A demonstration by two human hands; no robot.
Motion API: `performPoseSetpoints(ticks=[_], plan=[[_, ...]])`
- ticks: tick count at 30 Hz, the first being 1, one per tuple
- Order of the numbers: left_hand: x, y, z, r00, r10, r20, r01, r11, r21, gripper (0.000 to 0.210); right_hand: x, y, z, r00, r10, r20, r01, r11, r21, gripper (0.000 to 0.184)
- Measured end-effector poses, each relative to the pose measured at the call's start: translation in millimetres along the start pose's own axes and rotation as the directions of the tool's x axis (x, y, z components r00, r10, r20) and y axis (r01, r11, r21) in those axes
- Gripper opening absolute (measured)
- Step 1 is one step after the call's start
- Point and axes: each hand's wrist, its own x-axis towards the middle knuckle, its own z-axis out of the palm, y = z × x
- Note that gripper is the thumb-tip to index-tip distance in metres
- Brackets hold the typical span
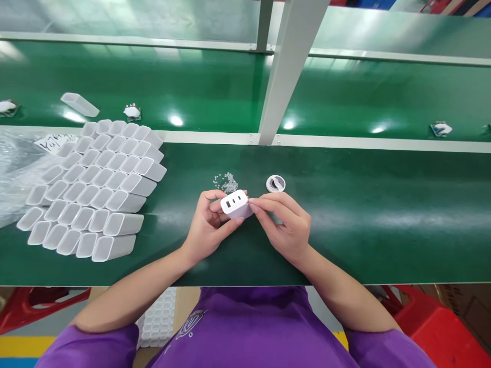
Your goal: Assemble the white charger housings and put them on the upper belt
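Far left: crumpled clear plastic bag (pixel 15 168) on the green work surface (pixel 383 214), with a handwritten label at its top edge

Beside it, a stack of white hollow shells (pixel 95 184), lying on their sides in tight rows, open ends toward the person; likely so one can be picked off the near edge without disturbing the rest. One loose shell (pixel 80 104) lies apart on the belt behind

Centre: left hand (pixel 209 225) curled, thumb below and fingers behind a small white charger body (pixel 236 203), gripping it just above the surface. Port face turned up toward the camera, probably for viewing. Right hand (pixel 286 222) partly closed, fingertips pinching the charger's right end, steadying it

Just behind: scatter of tiny clear beads (pixel 226 181), then a small round white piece (pixel 275 183), both within easy reach, apart from the hands
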Motion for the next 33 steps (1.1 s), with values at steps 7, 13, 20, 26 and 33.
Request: performPoseSetpoints(ticks=[7,13,20,26,33], plan=[[0,-6,1.5,0.987,0.161,-0.004,-0.159,0.978,0.135,0.045,-2,0,2,0.999,-0.053,-0.008,0.053,0.997,-0.052,0.019],[1,-9,-0.4,0.959,0.283,0.011,-0.279,0.936,0.217,0.044,-2,-1,3,0.998,-0.062,-0.013,0.061,0.996,-0.066,0.018],[2,-13,-0.8,0.928,0.372,0.022,-0.359,0.876,0.321,0.045,-4,-3,8,0.999,-0.011,-0.030,0.009,0.999,-0.045,0.017],[6,-19,-5.2,0.870,0.491,0.052,-0.473,0.799,0.370,0.046,-5,-6,12,0.990,0.139,-0.029,-0.134,0.983,0.125,0.015],[8,-22,-4.5,0.830,0.552,0.080,-0.542,0.762,0.354,0.047,-4,-7,12,0.988,0.149,-0.052,-0.138,0.976,0.170,0.014]])
